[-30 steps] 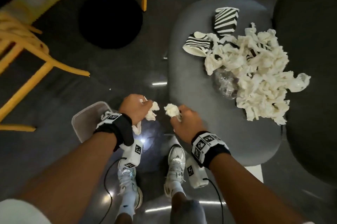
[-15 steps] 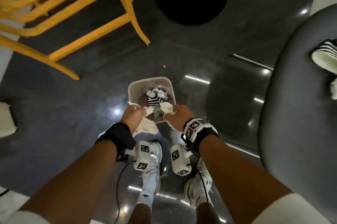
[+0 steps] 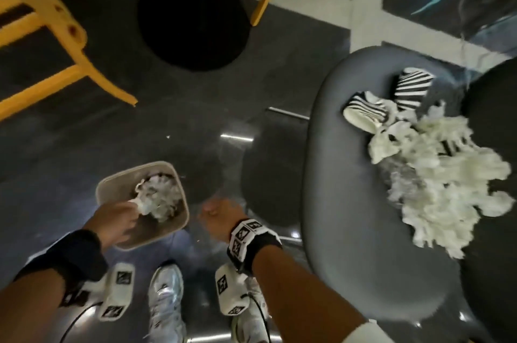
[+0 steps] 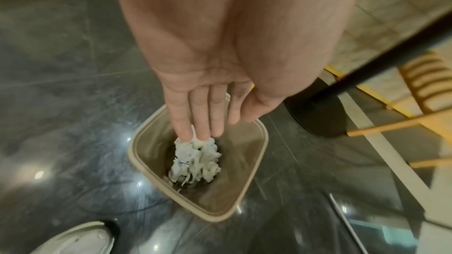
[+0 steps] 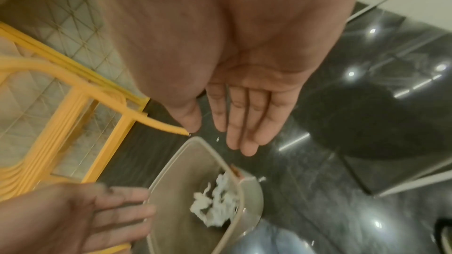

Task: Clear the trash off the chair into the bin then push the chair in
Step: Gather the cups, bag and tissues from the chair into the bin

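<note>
Over the bin [image 4: 259,154], left hand [image 4: 208,88] flat, right hand [image 5: 247,103] beside its rim

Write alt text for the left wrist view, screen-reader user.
An open left hand, fingers straight and pointing down, hangs over a beige bin on a dark glossy floor, with crumpled white tissue inside the bin just below the fingertips. A black table base and yellow chair legs sit at right.

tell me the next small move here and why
Probably reach both hands back to the chair: left hand and right hand are open and hold nothing, tissue sits in the bin, and a tissue pile with striped cups remains on the seat.
</note>
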The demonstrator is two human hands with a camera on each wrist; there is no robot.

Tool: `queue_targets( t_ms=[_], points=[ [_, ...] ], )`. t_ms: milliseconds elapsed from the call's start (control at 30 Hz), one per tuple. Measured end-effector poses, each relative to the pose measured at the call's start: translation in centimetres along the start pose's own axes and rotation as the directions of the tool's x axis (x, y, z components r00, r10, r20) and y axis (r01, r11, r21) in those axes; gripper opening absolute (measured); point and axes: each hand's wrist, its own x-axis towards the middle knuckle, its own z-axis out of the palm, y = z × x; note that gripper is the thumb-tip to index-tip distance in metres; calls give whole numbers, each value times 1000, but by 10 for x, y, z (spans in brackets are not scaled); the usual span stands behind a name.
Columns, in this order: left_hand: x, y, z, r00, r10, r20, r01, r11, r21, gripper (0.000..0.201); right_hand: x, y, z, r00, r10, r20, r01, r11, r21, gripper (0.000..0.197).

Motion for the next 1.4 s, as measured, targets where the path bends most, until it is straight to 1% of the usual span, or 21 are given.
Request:
queue_targets(
  t_ms=[100, 133, 167, 267, 333, 400, 500, 600, 667, 733, 800, 833, 900, 1000, 1067, 1167, 1200, 1233, 1300, 1367, 1400],
  points=[
    [-20, 32, 34, 990, 140, 7, -137, 960, 245, 16, -27, 39, -57, 985, 83, -154, -65, 991, 118, 30],
    [-22, 41, 50, 980, 199, 2, -189, 928, 320, 21, -37, 54, -75, 972, 99, -211, -66, 985, 158, 29],
    [-27, 54, 66, 960, 276, 47, -267, 851, 453, 24, -46, 70, -93, 957, 115, -266, -64, 979, 193, 28],
    [-60, 102, 136, 908, 369, 198, -418, 780, 466, 17, -81, 115, -142, 892, 150, -426, -40, 966, 256, 23],
    [-88, 134, 184, 819, 504, 275, -571, 665, 481, 22, -104, 144, -172, 836, 143, -529, -11, 970, 244, 21],
    [-114, 167, 235, 706, 617, 348, -697, 519, 494, 25, -125, 169, -199, 796, 112, -594, 9, 980, 197, 24],
    [-144, 219, 305, 488, 757, 435, -833, 254, 492, 44, -147, 197, -233, 743, 42, -669, 68, 988, 137, 26],
    [-161, 265, 361, 412, 800, 438, -798, 84, 597, 61, -158, 208, -274, 692, -2, -722, 111, 988, 104, 21],
    [-169, 286, 390, 409, 794, 450, -761, 24, 649, 73, -156, 210, -306, 647, -41, -761, 131, 990, 58, 21],
    [-165, 294, 408, 480, 740, 471, -706, 7, 708, 83, -148, 211, -338, 617, -66, -784, 123, 992, 13, 21],
    [-158, 294, 417, 540, 686, 487, -662, -11, 749, 81, -135, 210, -362, 642, -38, -766, 69, 998, 8, 22],
    [-154, 292, 418, 544, 678, 494, -648, -35, 761, 77, -129, 210, -370, 666, -11, -746, 38, 999, 19, 23],
    [-147, 287, 417, 493, 712, 500, -627, -107, 772, 70, -115, 212, -378, 701, 45, -711, -14, 999, 49, 26],
    [-137, 282, 410, 431, 753, 497, -621, -152, 769, 70, -97, 219, -382, 689, 123, -714, -69, 992, 105, 31],
    [-134, 276, 404, 427, 770, 473, -626, -126, 770, 65, -86, 224, -386, 650, 161, -743, -108, 987, 120, 44],
    [-133, 265, 394, 450, 784, 427, -643, -47, 765, 65, -71, 228, -398, 544, 181, -819, -171, 980, 103, 73],
    [-132, 261, 390, 453, 788, 417, -652, -26, 758, 67, -67, 227, -404, 527, 199, -826, -193, 975, 111, 84],
    [-130, 258, 387, 453, 793, 407, -661, -8, 750, 69, -63, 225, -409, 532, 223, -817, -208, 970, 129, 94],
    [-127, 254, 381, 449, 804, 391, -676, 19, 737, 71, -55, 222, -419, 597, 258, -760, -213, 964, 160, 114],
    [-126, 254, 377, 449, 807, 383, -686, 37, 727, 72, -50, 222, -423, 661, 251, -708, -224, 965, 134, 120],
    [-126, 255, 375, 451, 807, 381, -692, 46, 721, 72, -47, 222, -423, 664, 243, -707, -241, 965, 105, 120]
  ],
)
